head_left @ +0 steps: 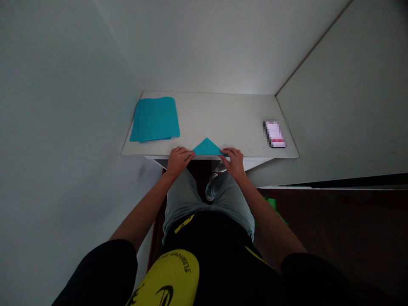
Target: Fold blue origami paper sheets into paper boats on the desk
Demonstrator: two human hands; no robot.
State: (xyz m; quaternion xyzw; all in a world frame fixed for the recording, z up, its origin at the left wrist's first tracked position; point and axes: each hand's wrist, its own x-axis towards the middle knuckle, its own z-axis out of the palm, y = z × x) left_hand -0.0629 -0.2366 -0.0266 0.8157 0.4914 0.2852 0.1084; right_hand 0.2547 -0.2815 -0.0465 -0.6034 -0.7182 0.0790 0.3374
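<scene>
A blue sheet of paper [207, 147], folded into a low triangle with a crease down its middle, lies at the front edge of the white table [219, 114]. Its peak points away from me. My left hand [179, 160] pinches the triangle's left corner between thumb and fingers. At the right corner, my right hand [234, 161] grips the paper the same way. Both hands rest at the table's front edge, and the fingertips cover the two corners.
Several loose blue paper sheets [157, 119] lie stacked unevenly at the table's left. A phone [274, 134] with a lit, blurred screen lies at the right. Walls close in the table at the back and both sides. Something green [272, 204] is on the dark floor.
</scene>
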